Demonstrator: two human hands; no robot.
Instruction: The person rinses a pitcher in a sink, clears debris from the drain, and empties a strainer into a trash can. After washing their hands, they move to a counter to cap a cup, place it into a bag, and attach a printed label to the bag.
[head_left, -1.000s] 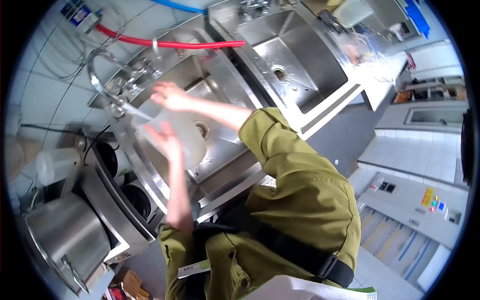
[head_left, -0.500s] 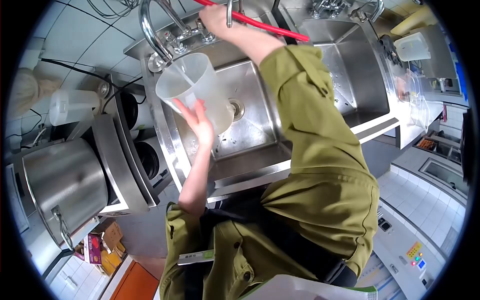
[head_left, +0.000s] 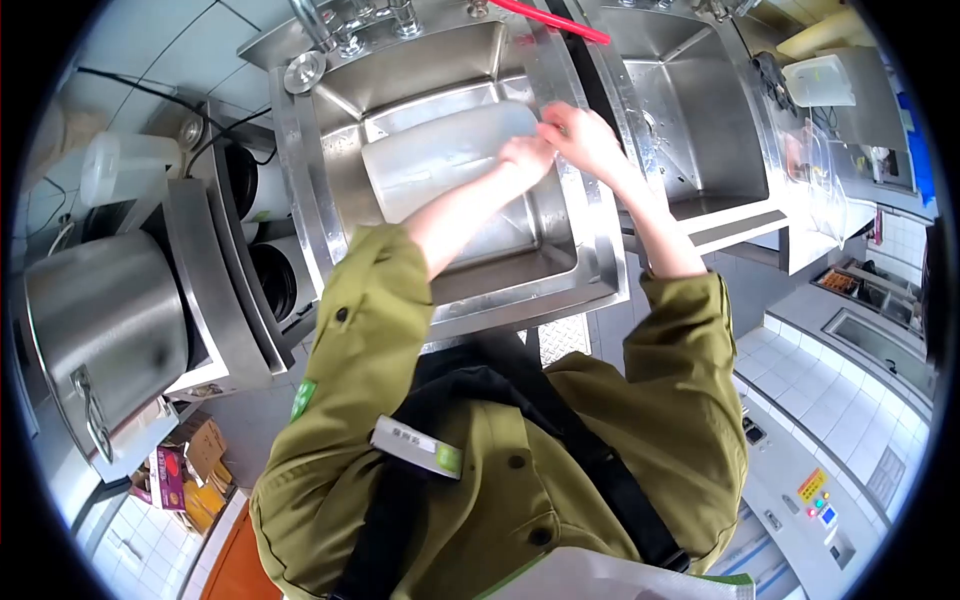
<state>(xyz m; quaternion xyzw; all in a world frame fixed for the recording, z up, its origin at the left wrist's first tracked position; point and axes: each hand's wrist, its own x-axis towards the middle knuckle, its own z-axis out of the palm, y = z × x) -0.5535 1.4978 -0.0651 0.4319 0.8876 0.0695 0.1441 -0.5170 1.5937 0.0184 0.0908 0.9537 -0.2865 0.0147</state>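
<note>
A large translucent plastic container [head_left: 440, 150] lies on its side in the left basin of the steel sink [head_left: 500, 280]. My left hand [head_left: 527, 158] is closed at the container's right end and seems to grip it there. Right beside it, my right hand [head_left: 585, 138] has its fingers curled together over the basin's right rim, touching or almost touching the left. What the right fingers hold, if anything, is hidden. The bottom of the basin is partly covered by the container and my left forearm.
Taps [head_left: 405, 20] stand behind the basin, with a round steel drain strainer [head_left: 304, 72] on the left rim. A red hose [head_left: 555, 20] crosses the back. Right of it is a second basin [head_left: 690, 120]. A big steel pot [head_left: 105, 310] stands at the left.
The container, upright under the spout before, now lies on its side in the basin. My right hand has left the taps and come down beside my left hand, which moved right.
</note>
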